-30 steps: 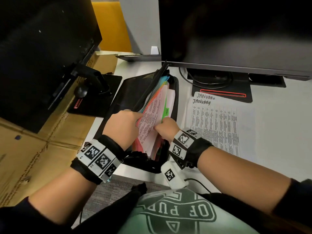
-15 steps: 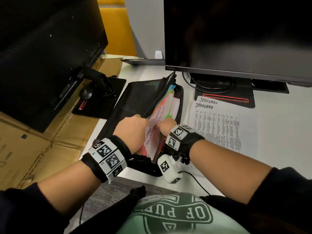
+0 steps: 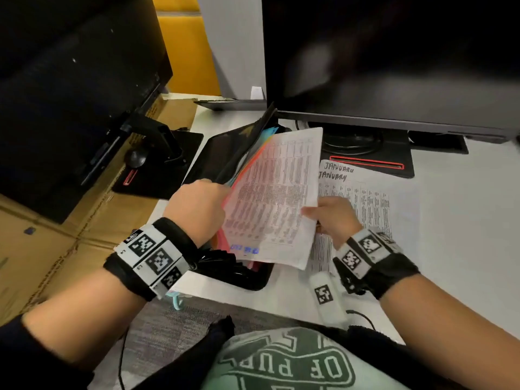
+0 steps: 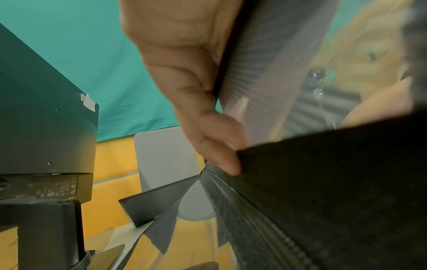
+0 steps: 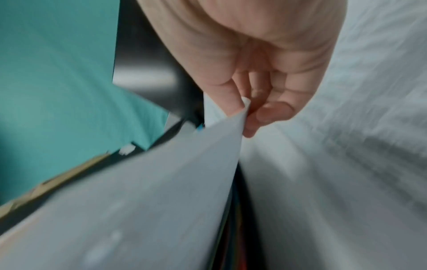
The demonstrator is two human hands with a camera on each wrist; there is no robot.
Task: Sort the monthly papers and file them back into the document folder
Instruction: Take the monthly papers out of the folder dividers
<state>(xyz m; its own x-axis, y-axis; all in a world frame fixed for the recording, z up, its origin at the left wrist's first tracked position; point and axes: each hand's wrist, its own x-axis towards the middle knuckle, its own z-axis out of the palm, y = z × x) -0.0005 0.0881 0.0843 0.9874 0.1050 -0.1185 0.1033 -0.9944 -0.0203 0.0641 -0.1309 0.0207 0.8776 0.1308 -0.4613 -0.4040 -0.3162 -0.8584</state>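
Right hand (image 3: 332, 218) pinching sheet (image 3: 278, 198) by its right edge, long axis along folder (image 3: 225, 153), half out. Left hand (image 3: 197, 209) gripping folder's flap. January pile (image 3: 365, 209) right of folder, nearer right hand.

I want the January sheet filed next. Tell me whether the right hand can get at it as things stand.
Probably yes, once freed. The January sheet lies flat and uncovered on the desk, right beside the right hand. But that hand is pinching a printed sheet from the folder, so it must let go first.
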